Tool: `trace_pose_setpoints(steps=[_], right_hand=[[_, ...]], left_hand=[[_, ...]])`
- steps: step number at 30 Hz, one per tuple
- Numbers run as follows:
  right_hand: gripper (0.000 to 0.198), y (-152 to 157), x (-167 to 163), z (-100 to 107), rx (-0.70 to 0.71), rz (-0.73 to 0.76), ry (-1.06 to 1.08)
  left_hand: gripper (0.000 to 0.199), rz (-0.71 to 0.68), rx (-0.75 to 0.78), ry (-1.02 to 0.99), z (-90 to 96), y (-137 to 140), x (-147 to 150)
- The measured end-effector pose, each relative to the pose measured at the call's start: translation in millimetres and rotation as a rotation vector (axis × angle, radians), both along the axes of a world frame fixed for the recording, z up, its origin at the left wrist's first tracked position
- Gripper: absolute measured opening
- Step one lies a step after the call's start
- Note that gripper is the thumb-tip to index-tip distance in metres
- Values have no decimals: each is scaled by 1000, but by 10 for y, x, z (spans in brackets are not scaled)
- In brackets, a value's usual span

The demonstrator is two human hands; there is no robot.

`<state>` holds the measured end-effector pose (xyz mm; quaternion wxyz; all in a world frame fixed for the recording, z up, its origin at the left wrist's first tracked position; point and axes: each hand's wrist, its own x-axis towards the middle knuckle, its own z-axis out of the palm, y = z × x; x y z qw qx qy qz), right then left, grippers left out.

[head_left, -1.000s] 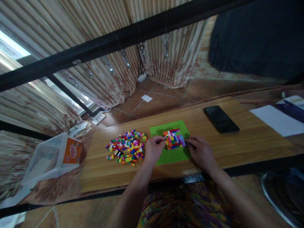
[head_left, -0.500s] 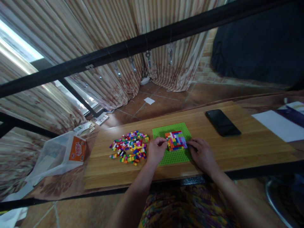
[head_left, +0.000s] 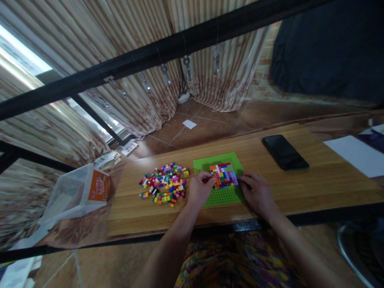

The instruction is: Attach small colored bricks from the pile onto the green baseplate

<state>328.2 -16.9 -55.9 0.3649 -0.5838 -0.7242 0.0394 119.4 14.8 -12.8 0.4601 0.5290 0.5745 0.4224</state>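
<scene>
Closely flanks a brick mosaic (head_left: pixel 223 175) on the green baseplate (head_left: pixel 224 198) with left hand (head_left: pixel 200 189) and right hand (head_left: pixel 258 193), both curled, cannot tell whether pinching a brick, with loose bricks (head_left: pixel 171 185) left of the baseplate.

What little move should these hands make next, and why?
Perhaps gently press the edges of the brick block: the left hand and right hand are at its opposite sides, and it sits on a studded green baseplate.
</scene>
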Motion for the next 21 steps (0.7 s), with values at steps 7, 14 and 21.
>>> trace_pose_setpoints(steps=[7, 14, 21], right_hand=[[22, -1, 28, -25, 18, 28, -12], [24, -1, 42, -36, 32, 19, -19], [25, -17, 31, -11, 23, 21, -30]], left_hand=[[6, -1, 21, 14, 9, -55, 19], [13, 31, 196, 227, 153, -354, -391], [22, -2, 268, 757, 115, -559, -978]])
